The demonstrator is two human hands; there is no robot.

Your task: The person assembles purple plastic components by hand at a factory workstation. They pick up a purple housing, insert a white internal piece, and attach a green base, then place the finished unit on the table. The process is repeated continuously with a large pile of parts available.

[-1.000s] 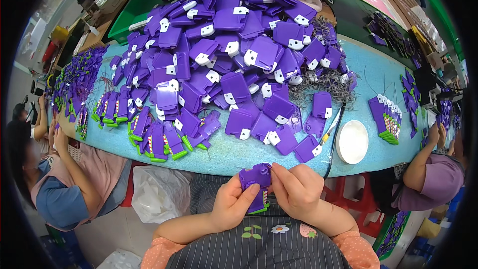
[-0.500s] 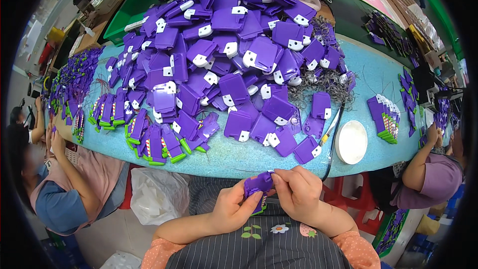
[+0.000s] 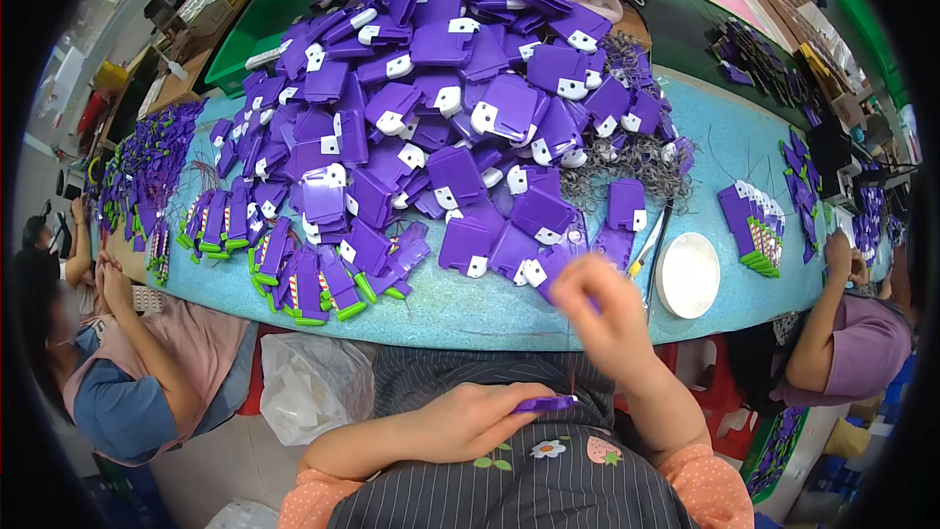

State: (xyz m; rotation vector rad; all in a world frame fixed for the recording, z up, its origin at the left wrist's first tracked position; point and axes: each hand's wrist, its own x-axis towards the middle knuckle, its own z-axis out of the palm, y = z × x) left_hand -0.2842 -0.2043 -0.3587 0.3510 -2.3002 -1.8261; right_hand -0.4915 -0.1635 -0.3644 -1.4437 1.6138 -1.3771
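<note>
My left hand [image 3: 480, 418] is closed around a purple plastic part [image 3: 545, 404], held nearly edge-on above my striped apron. A thin dark line, like a wire, rises from the part's right end toward my right hand [image 3: 605, 318]. That hand is raised over the table's near edge, its fingers curled together and slightly blurred. Purple shows beside its fingertips; whether they grip anything is hidden. Beyond it spreads a big heap of purple panels [image 3: 455, 171] with white corner pieces. Left of my hands, purple parts with green ends [image 3: 310, 284] lie fanned out.
A white round bowl [image 3: 687, 275] stands right of my right hand, beside a yellow-handled tool [image 3: 641, 257]. Grey tangled wires [image 3: 627, 171] lie against the heap. More green-ended parts [image 3: 752, 225] are stacked at right. Co-workers sit at both sides; a plastic bag [image 3: 313, 387] hangs at left.
My right hand has left the purple part and moved up and forward over the table's edge. My left hand has lowered slightly, and the part has turned edge-on.
</note>
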